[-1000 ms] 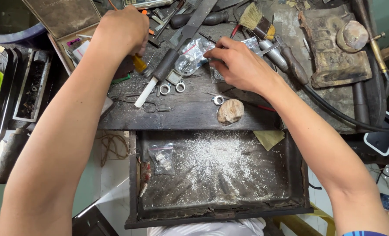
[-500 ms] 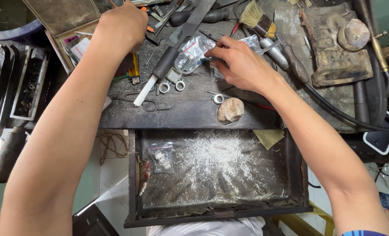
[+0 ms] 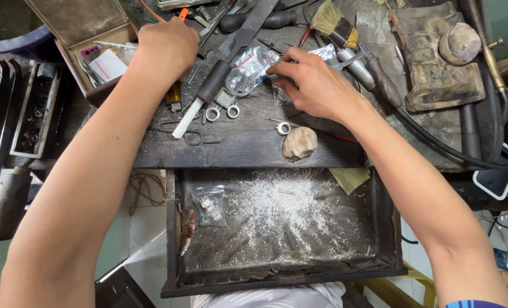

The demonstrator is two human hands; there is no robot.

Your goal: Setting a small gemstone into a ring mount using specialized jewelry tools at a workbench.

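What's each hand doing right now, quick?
Left hand: curled among the tools by the open box; grip cannot be told.
Right hand: fingers pinching a small clear plastic bag.

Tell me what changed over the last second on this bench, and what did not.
Little changed. The right hand crept slightly toward the left over the small clear plastic bags, fingers pinching at them throughout. The left hand stayed in a fist by the open box. The two silver rings, the file with the white handle and the drawer of metal shavings stayed put.
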